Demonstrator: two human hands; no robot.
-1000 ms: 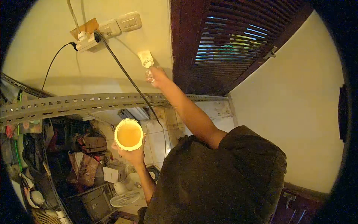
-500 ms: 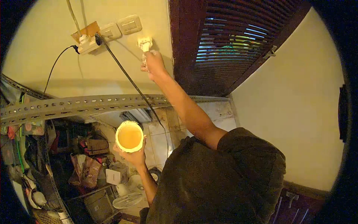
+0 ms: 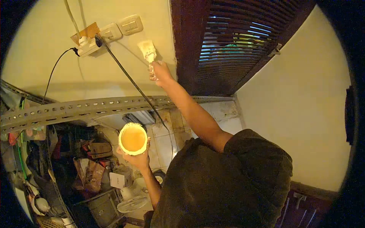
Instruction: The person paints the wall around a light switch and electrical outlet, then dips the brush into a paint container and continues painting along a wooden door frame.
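My right hand (image 3: pixel 161 73) is closed around the handle of a paintbrush (image 3: pixel 147 50). Pale paint coats its bristles, which lie against or very near the yellowish wall (image 3: pixel 110 74); contact is hard to tell. Paint also marks my fingers. Lower down, my left hand (image 3: pixel 139 159) grips a paint pot (image 3: pixel 133 139) from beneath and the side. The pot's rim is smeared with pale yellow, and yellow-orange colour shows inside. Left of the brush, two switch plates (image 3: pixel 129 25) are mounted on the wall.
A power strip (image 3: pixel 87 46) with plugged-in cables hangs at upper left. A perforated metal shelf rail (image 3: pixel 83 106) crosses below the wall. To the right stands a dark louvred door (image 3: pixel 235 41). A fan (image 3: pixel 132 204), boxes and bags crowd the lower left.
My right hand has moved slightly down and right, and the brush now shows its full bristle head tilted up and left. My left hand still holds the pot in nearly the same place.
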